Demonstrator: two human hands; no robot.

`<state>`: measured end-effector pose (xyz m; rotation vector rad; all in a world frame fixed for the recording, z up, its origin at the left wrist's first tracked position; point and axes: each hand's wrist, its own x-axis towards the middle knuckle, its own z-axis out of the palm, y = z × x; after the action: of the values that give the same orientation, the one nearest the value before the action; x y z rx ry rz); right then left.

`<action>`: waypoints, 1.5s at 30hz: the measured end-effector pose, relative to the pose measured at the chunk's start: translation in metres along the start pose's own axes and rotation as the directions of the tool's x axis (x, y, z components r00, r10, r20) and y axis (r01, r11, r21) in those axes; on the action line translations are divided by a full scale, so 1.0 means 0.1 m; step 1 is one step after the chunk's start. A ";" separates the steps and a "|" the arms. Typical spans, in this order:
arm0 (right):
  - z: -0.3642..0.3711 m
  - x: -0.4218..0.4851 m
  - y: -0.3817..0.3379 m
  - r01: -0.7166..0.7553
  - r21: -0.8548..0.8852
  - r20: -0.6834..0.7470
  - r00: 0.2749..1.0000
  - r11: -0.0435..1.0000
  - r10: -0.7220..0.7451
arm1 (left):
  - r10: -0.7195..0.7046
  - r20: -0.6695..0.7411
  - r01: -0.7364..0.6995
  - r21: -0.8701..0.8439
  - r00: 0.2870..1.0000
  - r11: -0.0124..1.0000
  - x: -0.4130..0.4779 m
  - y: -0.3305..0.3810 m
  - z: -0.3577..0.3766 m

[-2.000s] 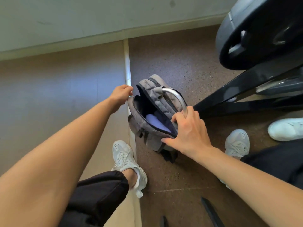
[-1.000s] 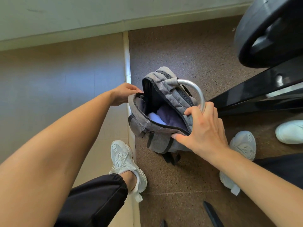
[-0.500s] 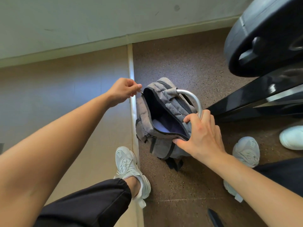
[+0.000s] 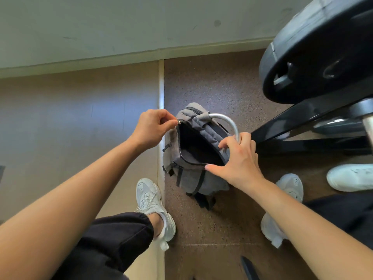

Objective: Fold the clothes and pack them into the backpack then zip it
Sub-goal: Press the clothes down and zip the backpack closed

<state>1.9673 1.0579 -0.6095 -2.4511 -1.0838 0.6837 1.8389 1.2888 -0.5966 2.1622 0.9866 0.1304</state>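
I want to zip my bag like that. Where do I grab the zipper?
Pinch the little metal zipper pull with thumb and fingertip, coming from the left, where it sticks out at the corner of the open backpack. It is too small for a whole-hand grip. The left hand pinches it that way.

One grey backpack (image 4: 191, 178) is in view, with one curved silver handle (image 4: 228, 120) and one zipper pull (image 4: 178, 122). There are two bare hands: one left hand (image 4: 150, 128) and one right hand (image 4: 240, 160). White shoes number three: a left sneaker (image 4: 151, 201), a right sneaker (image 4: 286, 199) and a third shoe (image 4: 351, 176) at the right edge. Two black trouser legs show. There is one black weight plate (image 4: 314, 47). The floor has two surfaces, one tan and one speckled brown, with one pale strip (image 4: 161, 83) between them.
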 end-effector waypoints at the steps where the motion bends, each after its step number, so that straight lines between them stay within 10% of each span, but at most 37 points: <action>1: -0.03 0.01 -0.02 0.026 -0.005 -0.025 0.999 1.000 -0.026 | -0.024 -0.043 0.023 -0.022 0.999 0.999 -0.02 -0.05 0.01; 9: -0.18 0.14 -0.45 0.324 0.045 -0.418 0.865 0.945 -0.277 | -0.050 -0.180 0.050 -0.004 0.982 0.999 -0.03 -0.11 0.10; 14: -0.18 0.51 -0.74 0.250 0.256 -0.117 0.967 0.934 -0.227 | -0.094 -0.201 0.088 -0.041 0.975 0.995 -0.03 -0.10 0.05; 23: 0.02 1.29 -1.04 0.323 -0.133 0.230 0.930 0.937 -0.288 | -0.065 -0.145 0.053 -0.079 0.987 0.995 0.00 -0.08 -0.09; 27: 0.03 1.34 -1.02 0.367 -0.109 0.217 0.916 0.924 -0.338 | -0.019 -0.053 0.008 -0.199 0.998 0.980 0.05 -0.15 -0.22; 34: 0.02 1.32 -0.91 0.400 -0.025 0.196 0.901 0.916 -0.388 | 0.001 0.155 -0.023 0.139 0.988 0.990 0.11 -0.45 0.02; 45: -0.10 0.76 -0.53 0.375 -0.016 0.132 0.920 0.927 -0.370 | -0.095 -0.028 0.099 0.226 0.995 0.969 0.18 -0.63 0.01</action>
<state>1.9864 1.1480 -0.5954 -2.1617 -1.5752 0.7031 1.8140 1.3274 -0.6429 2.3155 1.1635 -0.0122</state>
